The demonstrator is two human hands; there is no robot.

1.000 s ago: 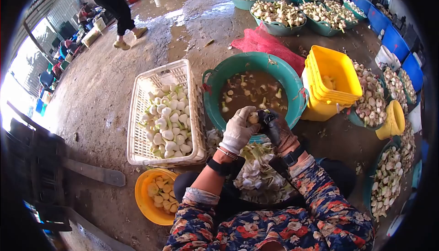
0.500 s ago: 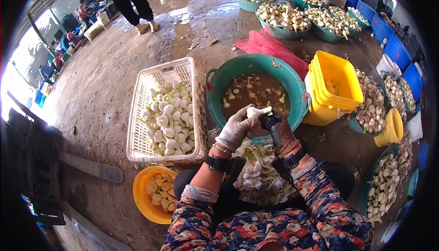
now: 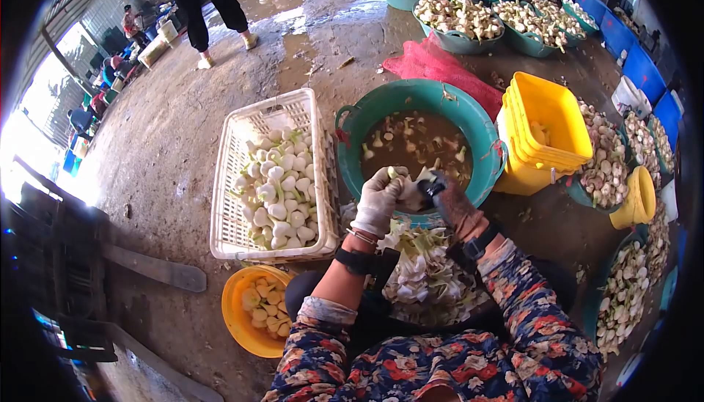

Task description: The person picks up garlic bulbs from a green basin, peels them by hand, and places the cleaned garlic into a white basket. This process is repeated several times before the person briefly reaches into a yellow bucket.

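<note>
My left hand [image 3: 379, 198], in a pale glove, is closed around a garlic bulb [image 3: 396, 173] near the front rim of the green tub [image 3: 350, 160]. My right hand [image 3: 456, 205], in a dark wet glove, grips a small black tool [image 3: 431, 186] beside the bulb, with a pale flap of peel between the hands. Brown water and loose bulbs lie inside the tub. Below my hands is a heap of peelings [image 3: 433, 277]. On the left stands a white crate [image 3: 220, 211] of peeled white bulbs [image 3: 282, 189].
A yellow bucket [image 3: 233, 321] with pale cloves stands at lower left. Stacked yellow containers [image 3: 543, 156] and a red net [image 3: 447, 72] lie beyond the tub. Garlic-filled basins [image 3: 462, 43] line the right and back. A person [image 3: 213, 6] walks at upper left.
My hands have moved slightly apart, and pale peel now hangs between them at the tool. The view has shifted a little. The distant person's legs are in a different stride.
</note>
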